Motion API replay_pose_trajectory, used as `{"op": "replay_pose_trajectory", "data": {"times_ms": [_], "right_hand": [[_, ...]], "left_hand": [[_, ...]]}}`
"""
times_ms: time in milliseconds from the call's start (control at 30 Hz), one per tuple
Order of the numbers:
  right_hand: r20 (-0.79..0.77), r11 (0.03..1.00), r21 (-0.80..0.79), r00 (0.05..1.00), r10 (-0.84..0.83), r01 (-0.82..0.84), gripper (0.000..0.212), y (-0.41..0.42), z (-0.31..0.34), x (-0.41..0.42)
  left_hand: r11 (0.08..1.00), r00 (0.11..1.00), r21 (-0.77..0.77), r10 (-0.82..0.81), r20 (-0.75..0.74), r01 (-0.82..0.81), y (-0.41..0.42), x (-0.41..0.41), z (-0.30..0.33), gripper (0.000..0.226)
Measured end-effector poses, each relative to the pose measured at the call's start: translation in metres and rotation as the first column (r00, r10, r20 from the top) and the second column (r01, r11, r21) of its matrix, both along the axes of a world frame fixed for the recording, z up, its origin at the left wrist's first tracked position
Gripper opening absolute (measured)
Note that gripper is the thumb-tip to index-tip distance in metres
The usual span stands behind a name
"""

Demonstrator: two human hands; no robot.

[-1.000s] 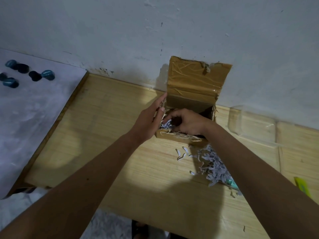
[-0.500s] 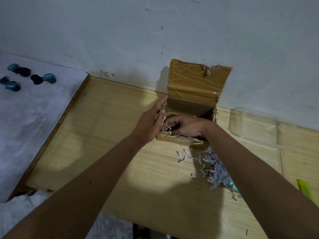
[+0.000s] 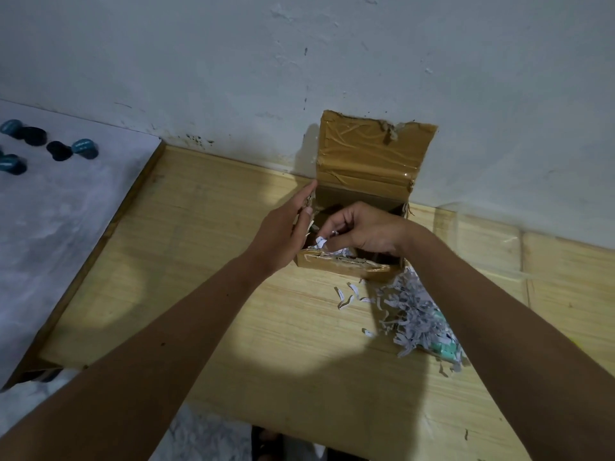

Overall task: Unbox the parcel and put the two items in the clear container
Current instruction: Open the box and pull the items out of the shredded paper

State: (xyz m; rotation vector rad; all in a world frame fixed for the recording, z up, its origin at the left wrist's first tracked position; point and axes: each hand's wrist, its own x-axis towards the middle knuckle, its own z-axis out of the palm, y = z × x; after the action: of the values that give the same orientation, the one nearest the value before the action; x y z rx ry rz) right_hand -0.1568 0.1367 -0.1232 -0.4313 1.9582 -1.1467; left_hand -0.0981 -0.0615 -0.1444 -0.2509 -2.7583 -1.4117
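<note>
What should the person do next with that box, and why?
Probably lift the pinched shreds out and drop them on the pile beside the box. The right hand has paper between its fingers inside the open box, the left hand steadies its side, and no item shows yet in the filling.

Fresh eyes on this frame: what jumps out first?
The open cardboard box against the wall, its taped lid standing up, with both hands at it: the left hand braces its left side while the right hand pinches shredded paper inside. Next, the pile of shredded paper on the wooden table just right of the box, with something teal partly buried in it.
</note>
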Motion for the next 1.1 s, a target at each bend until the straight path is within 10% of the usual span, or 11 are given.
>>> {"op": "replay_pose_trajectory", "data": {"times_ms": [533, 1100], "right_hand": [[-0.069, 0.903, -0.182, 0.911, -0.407, 0.39, 0.015, 0.119, 0.056, 0.064], [-0.276, 0.901, -0.09, 0.859, -0.432, 0.425, 0.029, 0.185, 0.0, 0.15]], "left_hand": [[0.995, 0.996, -0.055, 0.082, -0.024, -0.083, 0.002, 0.002, 0.004, 0.043], [0.95, 0.967, -0.179, 0.254, -0.025, -0.254, 0.003, 0.005, 0.023, 0.041]]}}
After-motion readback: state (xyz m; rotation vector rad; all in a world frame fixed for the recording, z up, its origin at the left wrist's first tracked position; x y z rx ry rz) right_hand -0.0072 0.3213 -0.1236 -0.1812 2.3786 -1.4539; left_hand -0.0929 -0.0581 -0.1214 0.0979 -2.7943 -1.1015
